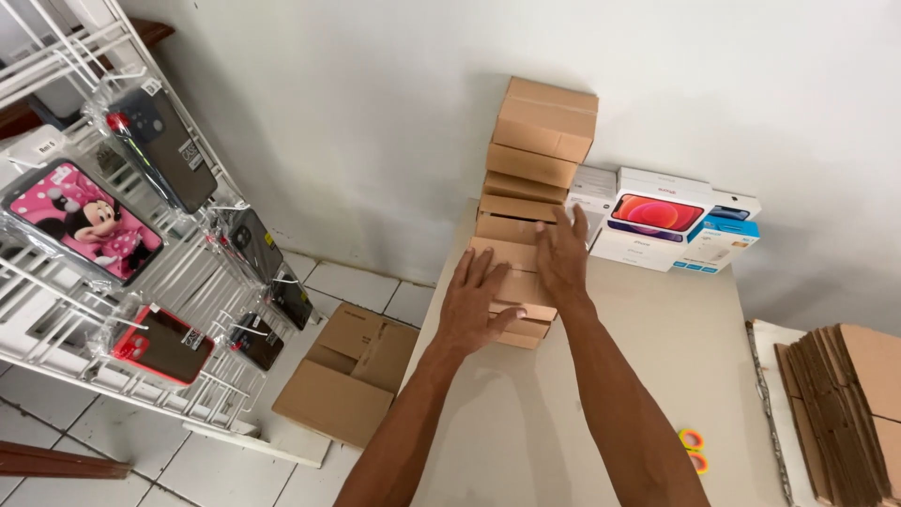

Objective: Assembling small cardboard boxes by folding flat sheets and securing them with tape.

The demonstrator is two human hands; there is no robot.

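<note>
A tall stack of small brown cardboard boxes (537, 141) stands on a beige table (657, 347) against the white wall. My left hand (474, 305) lies flat against the left side of the stack's lower boxes, fingers spread. My right hand (561, 258) presses flat on the front of the lower boxes, fingers pointing up. Neither hand grips a box.
Several white and blue phone boxes (668, 221) sit right of the stack. Flattened cardboard (845, 394) lies at the far right. Two small tape rolls (693, 449) rest on the table. An open carton (347, 371) sits on the tiled floor. A white wire rack (113, 235) of phone cases stands left.
</note>
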